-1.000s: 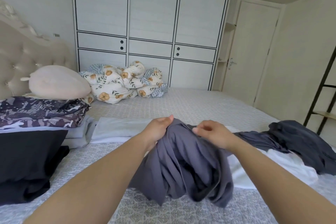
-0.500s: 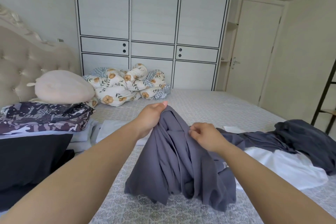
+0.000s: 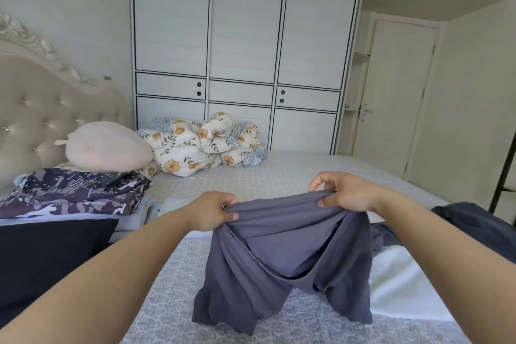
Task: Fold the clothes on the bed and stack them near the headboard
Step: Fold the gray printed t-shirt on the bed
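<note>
Holding: a person is lifting a grey garment [image 3: 282, 257] above the bed [image 3: 279, 173] at lower centre of the frame, its top edge stretched between both hands and its lower folds trailing onto the patterned bedspread.
Left hand [image 3: 215, 211]: is pinching the garment's upper left corner, fingers curled around the cloth.
Right hand [image 3: 342, 191]: is gripping the upper right corner, thumb tucked under the edge and fingers bent over it.
Stack: a folded camouflage-print garment [image 3: 75, 193] is lying at the left edge of the frame, just below the tufted headboard [image 3: 42, 109], resting on pale folded pieces, with a black folded garment [image 3: 47, 248] in front of it.
Still unfolded: a dark navy garment [image 3: 474, 220] is lying crumpled at the right edge, with a white garment [image 3: 399, 288] spread beside the hanging grey cloth.
Background: a pink cushion [image 3: 109, 146] is sitting against the headboard, a floral duvet [image 3: 206, 142] is bunched at the far side of the bed, and a white wardrobe [image 3: 243, 58] is filling the upper centre, beside a closed door [image 3: 396, 98] at right.
</note>
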